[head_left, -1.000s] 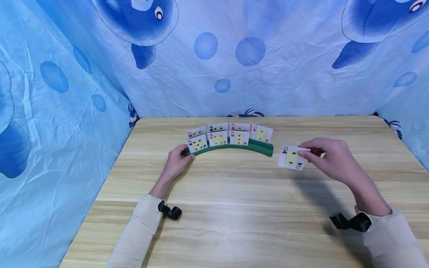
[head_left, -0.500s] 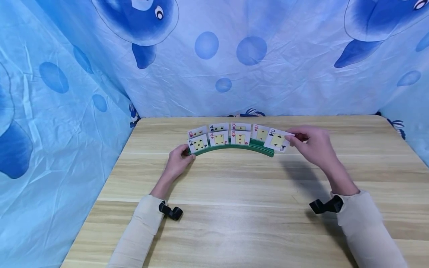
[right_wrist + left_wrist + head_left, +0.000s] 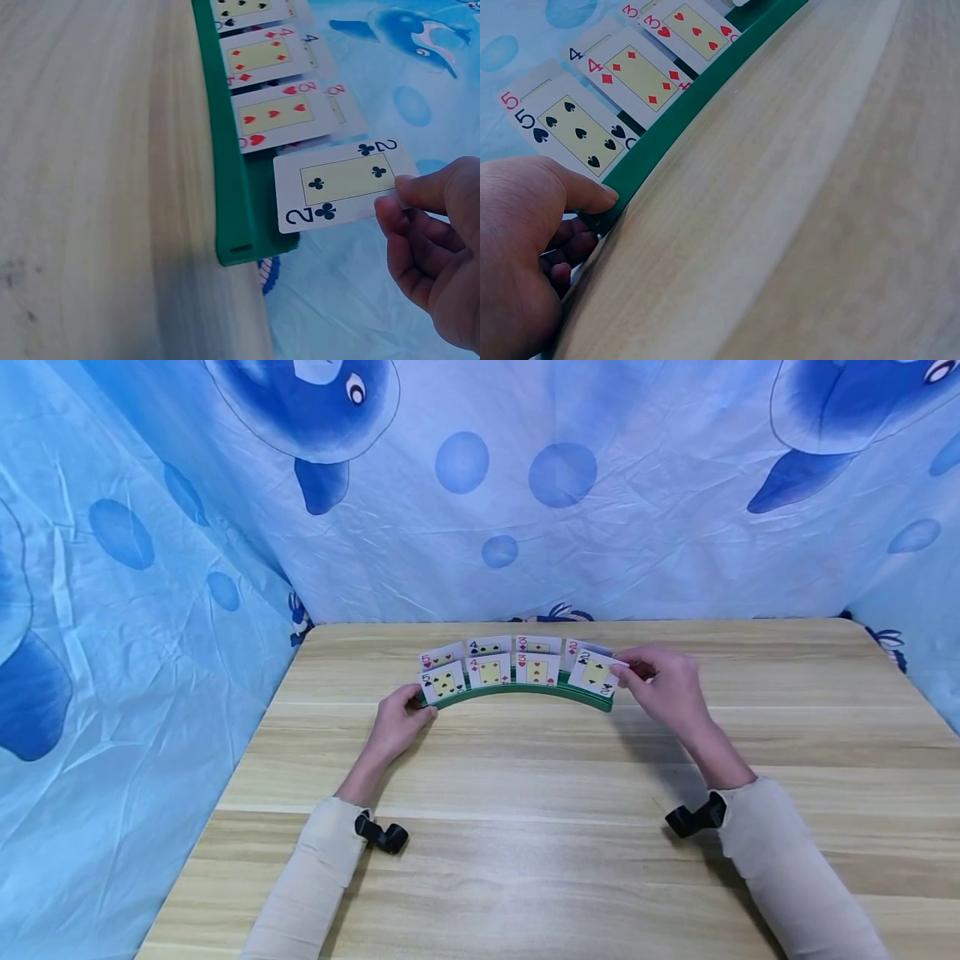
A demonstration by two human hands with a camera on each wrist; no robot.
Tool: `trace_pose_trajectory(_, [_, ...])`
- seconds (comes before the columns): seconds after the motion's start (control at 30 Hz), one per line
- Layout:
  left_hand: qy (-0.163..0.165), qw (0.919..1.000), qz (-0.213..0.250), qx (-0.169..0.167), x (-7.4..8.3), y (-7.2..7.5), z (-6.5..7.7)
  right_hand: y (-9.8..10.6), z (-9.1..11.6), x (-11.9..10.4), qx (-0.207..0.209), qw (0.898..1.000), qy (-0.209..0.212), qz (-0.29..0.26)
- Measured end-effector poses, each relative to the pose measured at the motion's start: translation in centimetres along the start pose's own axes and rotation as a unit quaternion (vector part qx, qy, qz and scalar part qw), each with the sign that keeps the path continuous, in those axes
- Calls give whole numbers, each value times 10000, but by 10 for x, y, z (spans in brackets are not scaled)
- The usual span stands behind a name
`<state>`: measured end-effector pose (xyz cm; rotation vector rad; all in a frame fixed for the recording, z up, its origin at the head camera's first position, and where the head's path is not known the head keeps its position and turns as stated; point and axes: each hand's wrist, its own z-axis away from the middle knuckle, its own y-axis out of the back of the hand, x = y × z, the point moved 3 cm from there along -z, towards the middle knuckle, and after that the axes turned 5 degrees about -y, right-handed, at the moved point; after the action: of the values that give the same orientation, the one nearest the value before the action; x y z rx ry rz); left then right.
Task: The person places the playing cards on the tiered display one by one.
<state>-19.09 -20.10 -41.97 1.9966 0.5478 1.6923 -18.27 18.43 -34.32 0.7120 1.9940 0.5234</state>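
Observation:
A curved green card holder (image 3: 517,688) stands on the table with two rows of playing cards. Its front row shows the five of spades (image 3: 443,682), four of diamonds (image 3: 489,671) and three of hearts (image 3: 537,669). Behind them are a red five, a black four, a red three and a red two (image 3: 572,650), partly covered. My left hand (image 3: 399,722) grips the holder's left end, thumb on the front face in the left wrist view. Between thumb and fingers my right hand (image 3: 667,689) pinches the two of clubs (image 3: 341,187), tilted over the holder's right end.
The wooden table (image 3: 495,860) extends to both sides and toward me. A blue cloth with whale pictures (image 3: 637,552) hangs behind the table and along the left. Each sleeve carries a black wrist camera (image 3: 382,835).
My right hand has carried the two of clubs leftward and slightly away from me, from the table's right side to the holder's right end. My left hand stays put.

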Motion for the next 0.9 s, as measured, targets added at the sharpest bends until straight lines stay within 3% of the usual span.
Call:
trace_pose_trajectory(0.3, [69, 10000, 45, -11, 0, 0, 0, -10, 0, 2, -209, 9995, -199, 142])
trace_pose_trajectory(0.67, [9, 10000, 29, -25, -1, 0, 0, -20, -1, 2, -237, 9993, 88, 276])
trace_pose_trajectory(0.9, [17, 10000, -18, -38, 0, 0, 0, -22, -1, 3, -334, 9990, -9, 309])
